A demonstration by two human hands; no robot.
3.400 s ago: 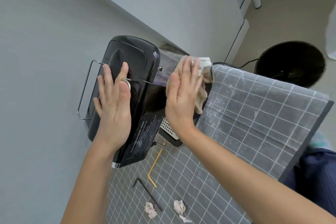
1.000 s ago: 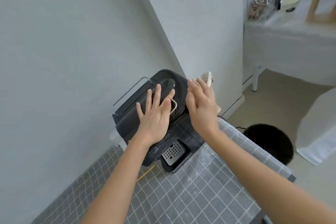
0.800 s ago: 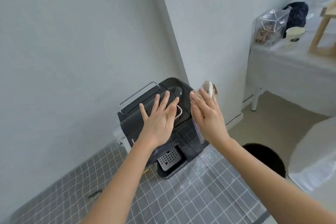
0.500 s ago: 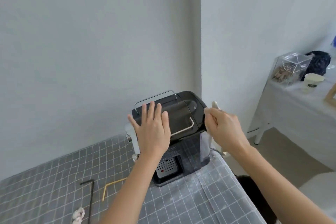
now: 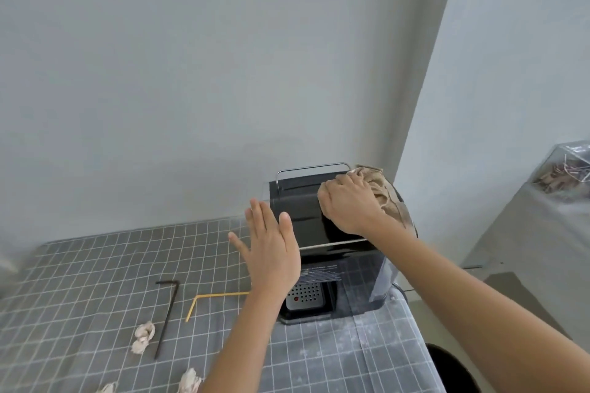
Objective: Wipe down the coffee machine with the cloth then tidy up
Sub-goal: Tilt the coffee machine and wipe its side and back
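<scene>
The black coffee machine [image 5: 303,210] stands at the back right corner of the grid-patterned table [image 5: 79,281], against the wall. My right hand [image 5: 346,207] rests on top of the machine, pressing a beige crumpled cloth [image 5: 386,198] onto its right upper side. My left hand [image 5: 271,246] is flat with fingers spread, held against the machine's left side. The perforated drip tray [image 5: 305,295] shows at the machine's front.
A black bent straw [image 5: 167,306] and a yellow bent straw [image 5: 214,300] lie on the table left of the machine. Crumpled paper bits [image 5: 143,333] lie near the front edge. A dark bin [image 5: 453,370] sits on the floor at right, with a covered side table [image 5: 542,233] beyond.
My right hand moved with the cloth from the machine's right side onto its top. My left hand slid off the top to the left side. The view swung to face the wall.
</scene>
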